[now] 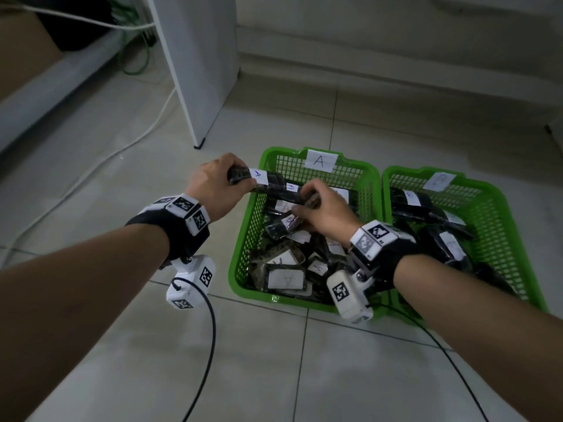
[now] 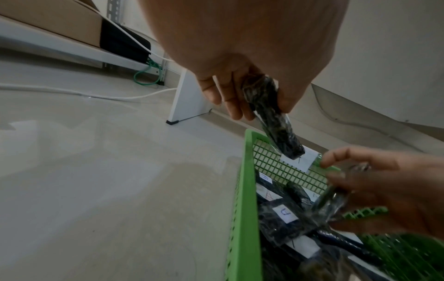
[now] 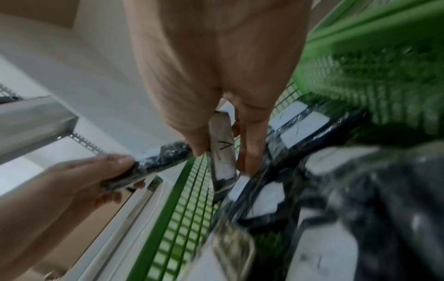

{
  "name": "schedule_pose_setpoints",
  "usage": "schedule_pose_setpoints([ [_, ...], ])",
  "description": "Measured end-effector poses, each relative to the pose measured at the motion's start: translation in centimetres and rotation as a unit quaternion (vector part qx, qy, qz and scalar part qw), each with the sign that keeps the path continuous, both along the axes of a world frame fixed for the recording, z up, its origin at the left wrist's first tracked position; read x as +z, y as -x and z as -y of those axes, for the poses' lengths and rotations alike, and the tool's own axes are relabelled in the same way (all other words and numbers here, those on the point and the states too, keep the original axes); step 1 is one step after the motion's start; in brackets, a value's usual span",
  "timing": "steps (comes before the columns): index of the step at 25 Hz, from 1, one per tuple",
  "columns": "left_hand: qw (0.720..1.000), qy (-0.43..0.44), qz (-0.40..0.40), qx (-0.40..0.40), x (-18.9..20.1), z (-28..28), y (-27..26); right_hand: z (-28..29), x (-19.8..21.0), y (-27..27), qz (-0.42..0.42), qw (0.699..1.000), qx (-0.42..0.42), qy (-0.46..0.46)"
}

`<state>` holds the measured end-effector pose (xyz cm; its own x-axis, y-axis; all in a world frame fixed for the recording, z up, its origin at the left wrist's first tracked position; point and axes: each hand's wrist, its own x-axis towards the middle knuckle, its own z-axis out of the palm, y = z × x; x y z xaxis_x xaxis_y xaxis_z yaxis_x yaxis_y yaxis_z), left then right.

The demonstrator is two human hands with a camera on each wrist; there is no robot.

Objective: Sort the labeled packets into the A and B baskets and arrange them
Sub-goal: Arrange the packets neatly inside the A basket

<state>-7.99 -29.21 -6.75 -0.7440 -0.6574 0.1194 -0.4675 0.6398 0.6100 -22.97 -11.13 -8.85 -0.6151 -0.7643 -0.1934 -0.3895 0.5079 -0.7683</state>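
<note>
Two green mesh baskets stand side by side on the floor: basket A (image 1: 249,233) on the left, basket B (image 1: 502,226) on the right. Each carries a paper letter tag and holds several black packets with white labels. My left hand (image 1: 240,178) grips one end of a small bundle of A-labeled packets (image 1: 274,182) above basket A's left rim (image 2: 247,190). My right hand (image 1: 301,205) grips the bundle's other end and pinches a further A-labeled packet (image 3: 222,152) over the basket's pile. In the left wrist view, the held packet (image 2: 271,117) hangs down from my left hand.
A white panel leg (image 1: 201,71) stands on the tiled floor behind basket A. A white cable (image 1: 91,169) runs across the floor at left. Black camera cables (image 1: 210,345) trail from both wrists. A shelf unit with boxes sits at the far left.
</note>
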Motion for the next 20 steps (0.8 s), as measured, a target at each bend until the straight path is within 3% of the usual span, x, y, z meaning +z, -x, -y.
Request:
schedule_pose_setpoints([
  [3,0.998,0.008,0.045,-0.041,-0.5,-0.9,1.3,-1.7,1.3,3.2,0.009,0.993,-0.119,0.003],
  [6,0.987,0.041,0.094,-0.126,-1.3,-1.7,2.3,-3.1,1.7,5.2,0.144,0.962,-0.224,0.063],
  [7,0.985,0.036,0.094,-0.142,-1.4,-1.9,2.7,-3.4,1.7,5.5,0.145,0.96,-0.23,0.069],
  [12,0.994,-0.029,0.001,-0.102,-1.8,-2.0,3.6,-3.1,1.2,5.1,0.024,0.989,-0.145,-0.007],
  [15,0.993,-0.103,-0.015,-0.059,-1.8,-1.4,3.7,-1.9,0.8,4.4,-0.106,0.987,-0.081,-0.086],
  [20,0.974,-0.22,-0.044,-0.029,-2.2,-1.7,4.5,-0.2,0.7,2.5,-0.256,0.963,0.078,-0.033],
])
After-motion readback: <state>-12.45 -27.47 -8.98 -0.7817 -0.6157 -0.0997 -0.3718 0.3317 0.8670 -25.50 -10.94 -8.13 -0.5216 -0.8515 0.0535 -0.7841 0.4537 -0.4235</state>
